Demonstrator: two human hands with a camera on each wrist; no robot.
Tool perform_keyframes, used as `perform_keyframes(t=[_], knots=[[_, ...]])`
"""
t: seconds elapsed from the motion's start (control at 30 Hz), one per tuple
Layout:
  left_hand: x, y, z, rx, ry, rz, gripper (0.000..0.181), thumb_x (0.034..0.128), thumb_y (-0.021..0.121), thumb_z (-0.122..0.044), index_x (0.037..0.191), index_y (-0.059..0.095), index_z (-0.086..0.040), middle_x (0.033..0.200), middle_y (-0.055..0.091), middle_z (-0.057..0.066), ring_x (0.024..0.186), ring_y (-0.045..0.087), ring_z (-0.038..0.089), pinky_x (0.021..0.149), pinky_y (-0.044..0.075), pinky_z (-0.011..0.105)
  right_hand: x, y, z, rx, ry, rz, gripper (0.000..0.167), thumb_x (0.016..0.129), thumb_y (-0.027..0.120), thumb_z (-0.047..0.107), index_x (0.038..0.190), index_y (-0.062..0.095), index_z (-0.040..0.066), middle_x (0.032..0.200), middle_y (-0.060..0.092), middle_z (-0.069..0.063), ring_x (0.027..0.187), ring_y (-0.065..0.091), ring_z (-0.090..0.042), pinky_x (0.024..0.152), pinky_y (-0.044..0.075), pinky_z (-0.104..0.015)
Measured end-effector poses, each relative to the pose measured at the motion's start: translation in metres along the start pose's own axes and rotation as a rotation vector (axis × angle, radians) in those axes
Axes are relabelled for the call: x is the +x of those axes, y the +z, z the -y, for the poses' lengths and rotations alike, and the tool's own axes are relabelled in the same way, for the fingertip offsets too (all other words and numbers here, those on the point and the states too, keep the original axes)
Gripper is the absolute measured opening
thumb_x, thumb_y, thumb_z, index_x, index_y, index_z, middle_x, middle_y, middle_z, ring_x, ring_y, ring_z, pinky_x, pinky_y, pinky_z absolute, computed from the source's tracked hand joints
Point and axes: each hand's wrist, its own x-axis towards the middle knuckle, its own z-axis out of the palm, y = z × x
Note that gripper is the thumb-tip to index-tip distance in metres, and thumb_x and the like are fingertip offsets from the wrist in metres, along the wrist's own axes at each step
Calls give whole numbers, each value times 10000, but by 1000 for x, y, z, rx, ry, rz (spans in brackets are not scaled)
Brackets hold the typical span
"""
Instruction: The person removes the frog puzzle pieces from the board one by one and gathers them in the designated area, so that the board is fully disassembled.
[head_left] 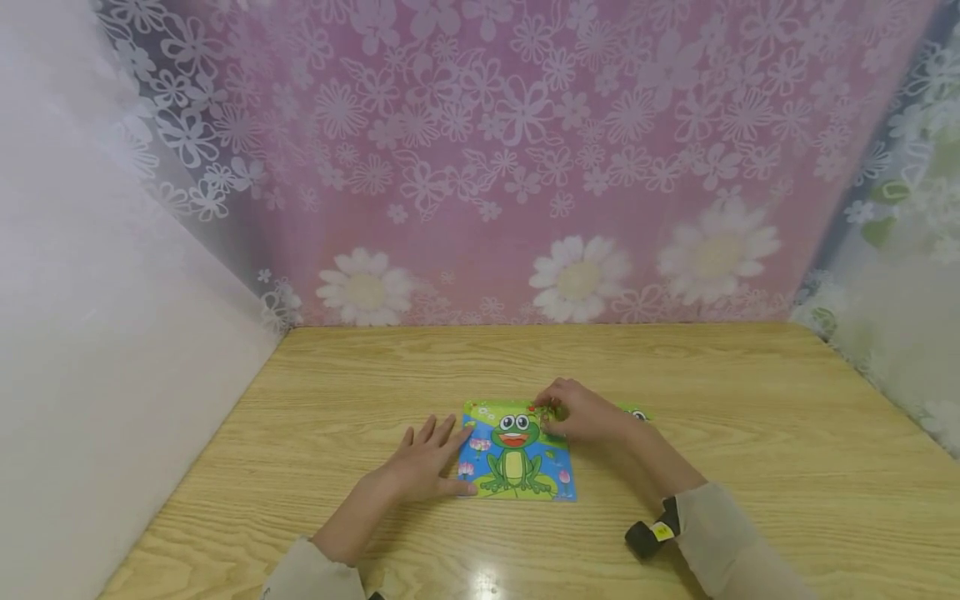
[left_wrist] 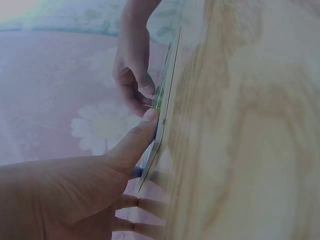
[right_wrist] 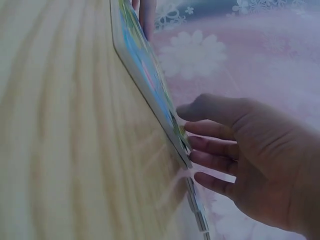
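A jigsaw puzzle board (head_left: 513, 471) with a green frog, pink flowers and blue water lies flat on the wooden table. My left hand (head_left: 418, 467) rests at its left side with fingers spread, the thumb touching the lower left edge. At the upper right corner, my right hand (head_left: 581, 414) has its fingers bent and its thumb close to them, seemingly pinching a small puzzle piece, mostly hidden by the fingers. In the right wrist view, the fingertips (right_wrist: 194, 142) are against the board's edge.
Behind the right wrist another frog picture (head_left: 637, 413) partly shows. Flat pieces (right_wrist: 199, 212) lie beyond the board's corner in the right wrist view. A flowered pink curtain (head_left: 465, 208) stands along the table's (head_left: 360, 367) back edge, with pale walls at both sides.
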Motion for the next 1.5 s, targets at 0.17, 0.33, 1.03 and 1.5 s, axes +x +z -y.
perform_keyframes(t=[0.17,0.33,1.03,1.5], knots=[[0,0,0,9,-8,2,863,830,542,-579,1476,203,-119,1498,85,194,1337,21,426,1013,49,614,-3,-5,-5,-19,-58,57,390,825,689,184,1190,596,85,1105,502,-28,966,450,-194,799,424,-380],[0,-3,-3,-4,-5,0,855,835,549,-565,1473,211,-108,1495,92,204,1335,26,432,1012,48,617,-4,-7,-3,-15,-59,57,425,804,709,149,1205,587,81,1114,489,-33,989,444,-208,807,422,-383],[-1,-2,-4,-19,11,-2,850,841,560,-544,1472,207,-97,1493,85,213,1332,15,440,1006,39,624,-8,-15,-2,15,-77,-12,402,762,647,22,1162,611,44,1073,504,-65,883,471,-193,710,444,-321],[-2,0,-1,-10,3,-2,859,833,560,-554,1475,202,-110,1495,88,203,1334,13,435,1008,43,622,-37,-40,-21,37,-34,-42,417,784,592,-29,1197,588,27,1118,508,-77,1001,483,-252,832,441,-449]])
